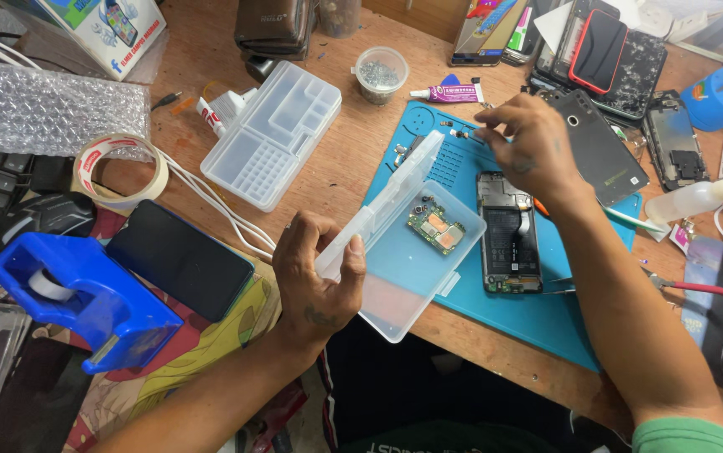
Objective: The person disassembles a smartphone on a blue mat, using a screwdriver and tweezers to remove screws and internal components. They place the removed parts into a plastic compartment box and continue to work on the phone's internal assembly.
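Observation:
My left hand grips the raised hinged lid of a small clear plastic box at the table's front edge. A green circuit board lies inside the box. My right hand reaches over the blue work mat, fingertips pinched on a tiny part near small screws at the mat's top. An opened phone with its battery showing lies on the mat just below that hand. A dark phone back cover lies to the hand's right.
A clear compartment tray, tape roll, blue tape dispenser and black phone sit left. A cup of screws, glue tube, broken phones, white squeeze bottle and red-handled tool lie around.

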